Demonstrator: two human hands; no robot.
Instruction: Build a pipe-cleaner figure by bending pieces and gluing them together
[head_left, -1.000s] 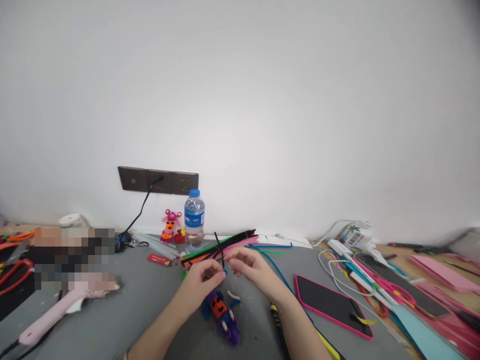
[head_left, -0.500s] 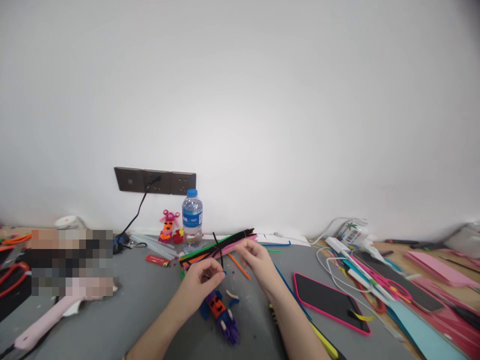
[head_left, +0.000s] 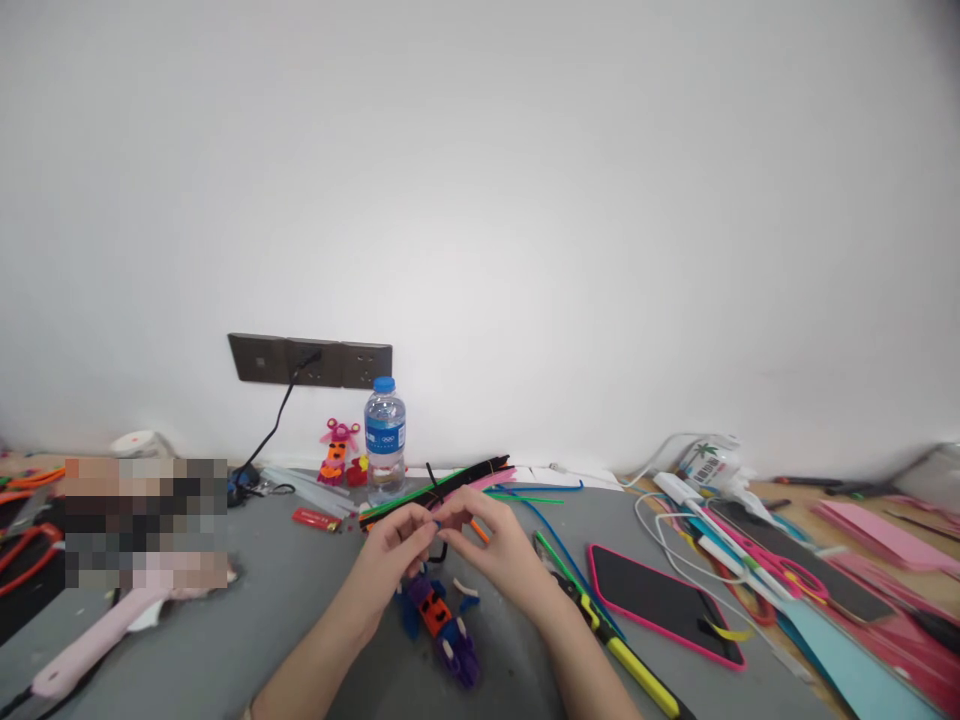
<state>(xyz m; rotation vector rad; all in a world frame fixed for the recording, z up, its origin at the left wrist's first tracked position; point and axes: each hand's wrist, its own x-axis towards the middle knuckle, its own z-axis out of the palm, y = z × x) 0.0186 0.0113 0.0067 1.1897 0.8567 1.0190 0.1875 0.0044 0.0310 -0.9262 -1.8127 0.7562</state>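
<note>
My left hand (head_left: 386,560) is closed in a pinch on a small blue piece (head_left: 437,523), mostly hidden by the fingers. My right hand (head_left: 491,545) meets it there, thumb and forefinger closed at the same spot. Just below my hands lies a purple, orange and blue fuzzy figure (head_left: 439,615) with black marks on its orange part. Beside it rests a small blue and white curved piece (head_left: 466,592). Behind my fingers is a bundle of pipe cleaners (head_left: 469,480), black, green and pink, with a thin black strip (head_left: 430,475) crossing it.
A water bottle (head_left: 385,445) stands by a pink and orange figure (head_left: 337,455). To the right are a pink-edged phone (head_left: 664,605), yellow-and-black pliers (head_left: 637,670), pink scissors (head_left: 799,575) and white cables. A pink glue gun (head_left: 97,635) lies left, and a red packet (head_left: 316,519) near the bottle.
My right hand has moved left and down, so its fingertips now meet those of my left hand. The left hand has shifted slightly. The figure stays put.
</note>
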